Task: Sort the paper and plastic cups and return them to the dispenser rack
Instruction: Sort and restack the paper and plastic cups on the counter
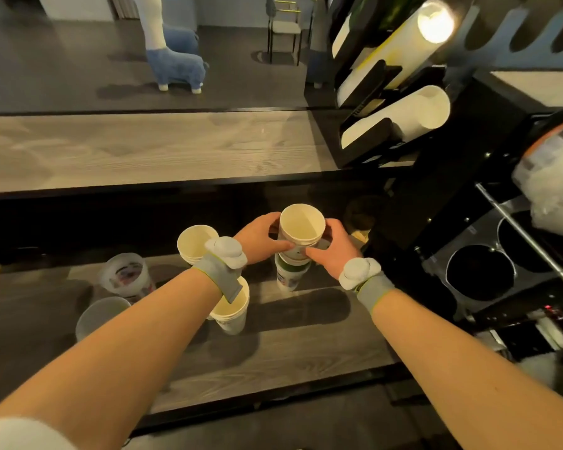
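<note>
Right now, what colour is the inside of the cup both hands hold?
Pale cream, plain; the paper cup shows best in the head view.

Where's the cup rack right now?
The cup rack stands upper right in the head view on the raised counter, beyond and right of the paper cup stack.

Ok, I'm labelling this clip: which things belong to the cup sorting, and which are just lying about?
Job: tall stack of white paper cups, gripped by left hand and right hand; loose white paper cups; clear plastic cups; black dispenser rack.
Lying about: blue toy animal; grey chair; black machine with round wells.
</note>
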`<control>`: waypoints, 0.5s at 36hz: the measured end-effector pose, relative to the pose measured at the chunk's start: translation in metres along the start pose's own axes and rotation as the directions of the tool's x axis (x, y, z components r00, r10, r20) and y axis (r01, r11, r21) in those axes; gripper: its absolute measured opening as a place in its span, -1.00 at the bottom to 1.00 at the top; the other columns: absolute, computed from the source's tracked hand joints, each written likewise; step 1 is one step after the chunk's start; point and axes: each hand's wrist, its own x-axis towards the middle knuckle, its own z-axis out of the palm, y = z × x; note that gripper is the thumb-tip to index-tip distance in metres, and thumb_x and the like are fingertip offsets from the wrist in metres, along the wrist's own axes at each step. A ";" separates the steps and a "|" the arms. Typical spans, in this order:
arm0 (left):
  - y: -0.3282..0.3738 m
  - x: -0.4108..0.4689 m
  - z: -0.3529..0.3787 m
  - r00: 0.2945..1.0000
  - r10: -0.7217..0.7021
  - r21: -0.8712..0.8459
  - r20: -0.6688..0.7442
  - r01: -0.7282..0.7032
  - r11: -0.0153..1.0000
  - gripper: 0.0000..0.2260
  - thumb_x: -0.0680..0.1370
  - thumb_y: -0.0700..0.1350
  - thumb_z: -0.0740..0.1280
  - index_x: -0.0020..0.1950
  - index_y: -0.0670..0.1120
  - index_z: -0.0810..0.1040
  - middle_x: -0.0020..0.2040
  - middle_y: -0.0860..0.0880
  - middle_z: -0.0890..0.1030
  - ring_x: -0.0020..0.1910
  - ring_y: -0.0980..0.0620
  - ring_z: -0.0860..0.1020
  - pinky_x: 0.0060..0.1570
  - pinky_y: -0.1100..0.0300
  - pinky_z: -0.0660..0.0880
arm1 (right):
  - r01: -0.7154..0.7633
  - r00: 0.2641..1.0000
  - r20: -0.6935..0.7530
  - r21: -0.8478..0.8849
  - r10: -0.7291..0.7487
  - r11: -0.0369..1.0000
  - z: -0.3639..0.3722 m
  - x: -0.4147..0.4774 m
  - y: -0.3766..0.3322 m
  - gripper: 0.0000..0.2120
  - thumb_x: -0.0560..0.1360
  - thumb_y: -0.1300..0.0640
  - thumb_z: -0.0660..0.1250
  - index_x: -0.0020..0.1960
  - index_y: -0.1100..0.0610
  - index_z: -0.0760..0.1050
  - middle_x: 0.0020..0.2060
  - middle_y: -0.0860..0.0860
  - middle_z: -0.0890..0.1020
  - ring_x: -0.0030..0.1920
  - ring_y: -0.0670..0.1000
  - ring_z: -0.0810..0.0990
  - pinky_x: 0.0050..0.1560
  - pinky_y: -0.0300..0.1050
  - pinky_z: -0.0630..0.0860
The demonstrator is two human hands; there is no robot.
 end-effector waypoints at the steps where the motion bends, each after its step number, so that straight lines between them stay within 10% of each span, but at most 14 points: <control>1: 0.001 0.000 0.000 1.000 0.000 0.000 -0.011 0.000 1.000 -0.41 0.49 -0.03 0.47 0.48 -0.01 0.34 0.37 -0.02 0.50 0.32 -0.02 0.49 0.30 0.05 0.45 | 0.002 1.000 -0.001 0.007 -0.002 1.000 0.000 0.001 0.000 -0.34 0.42 0.17 0.52 0.42 0.10 0.28 0.32 0.06 0.50 0.30 0.10 0.48 0.09 -0.16 0.43; 18: 0.019 -0.001 -0.011 0.999 0.044 -0.120 -0.029 -0.048 0.992 -0.39 0.53 0.02 0.41 0.52 0.02 0.25 0.44 0.01 0.43 0.42 -0.01 0.41 0.37 0.04 0.38 | 0.068 0.997 -0.053 0.083 -0.064 0.994 -0.013 0.006 -0.007 -0.32 0.43 0.04 0.51 0.45 0.02 0.27 0.36 -0.01 0.48 0.34 0.04 0.46 0.26 -0.03 0.47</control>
